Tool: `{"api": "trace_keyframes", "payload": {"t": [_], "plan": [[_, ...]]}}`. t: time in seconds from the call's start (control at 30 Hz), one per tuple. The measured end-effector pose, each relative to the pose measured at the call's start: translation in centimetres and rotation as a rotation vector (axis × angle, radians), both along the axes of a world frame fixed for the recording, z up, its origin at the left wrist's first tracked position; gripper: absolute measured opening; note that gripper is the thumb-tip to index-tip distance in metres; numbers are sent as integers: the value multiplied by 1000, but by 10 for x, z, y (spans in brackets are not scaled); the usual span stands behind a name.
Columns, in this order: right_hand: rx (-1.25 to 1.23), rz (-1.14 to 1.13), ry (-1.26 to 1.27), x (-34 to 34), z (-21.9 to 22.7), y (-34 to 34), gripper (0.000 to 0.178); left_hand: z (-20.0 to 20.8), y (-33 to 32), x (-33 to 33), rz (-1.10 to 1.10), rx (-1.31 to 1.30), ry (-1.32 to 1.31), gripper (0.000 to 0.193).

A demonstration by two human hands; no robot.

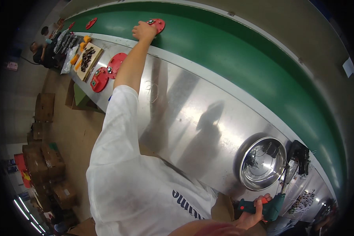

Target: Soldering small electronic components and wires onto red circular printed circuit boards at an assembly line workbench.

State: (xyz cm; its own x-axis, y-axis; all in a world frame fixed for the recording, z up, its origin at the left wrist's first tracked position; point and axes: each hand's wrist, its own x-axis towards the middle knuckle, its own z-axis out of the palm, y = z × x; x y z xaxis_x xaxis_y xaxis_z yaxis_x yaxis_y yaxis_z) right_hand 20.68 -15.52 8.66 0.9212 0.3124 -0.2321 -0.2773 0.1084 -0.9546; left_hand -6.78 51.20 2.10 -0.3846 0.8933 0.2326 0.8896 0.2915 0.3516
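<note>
My left arm reaches far out over the green conveyor belt (208, 47). There my left hand (144, 31) is closed at the near edge of a round red plate (159, 25) with small parts mounted on it. My right hand (256, 211), low on the right, is wrapped around the handle of a green electric screwdriver (274, 207). The tool's long metal bit points up beside a steel bowl (277, 177), which holds a small heap of thin dark pieces (251, 160). Two more round red plates, one (117, 63) beside the other (100, 80), lie on the metal bench under my left forearm.
A wooden tray (94, 59) of dark small parts sits at the bench's left end near orange objects (74, 59). Another red plate (91, 23) rides farther along the belt. Black parts (301, 155) and thin pale pieces (303, 200) lie right. A person (47, 55) works far left.
</note>
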Motion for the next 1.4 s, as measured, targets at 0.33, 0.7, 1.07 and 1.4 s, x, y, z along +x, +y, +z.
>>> {"api": "trace_keyframes", "payload": {"t": [0.33, 0.7, 1.07, 1.4], "plan": [[34, 97, 110, -19, -7, -15, 51, 45, -206, 85, -1362, 1, -172, 46], [123, 353, 34, -63, -18, -17, 45, 23, -438, 69, -1931, -197, -288, 52], [127, 474, 52, -77, -34, -3, 47, 23, -536, 16, -916, -696, -1313, 26], [19, 583, -12, -88, -37, 39, 42, 25, -522, 39, -979, -754, -1264, 13]]}}
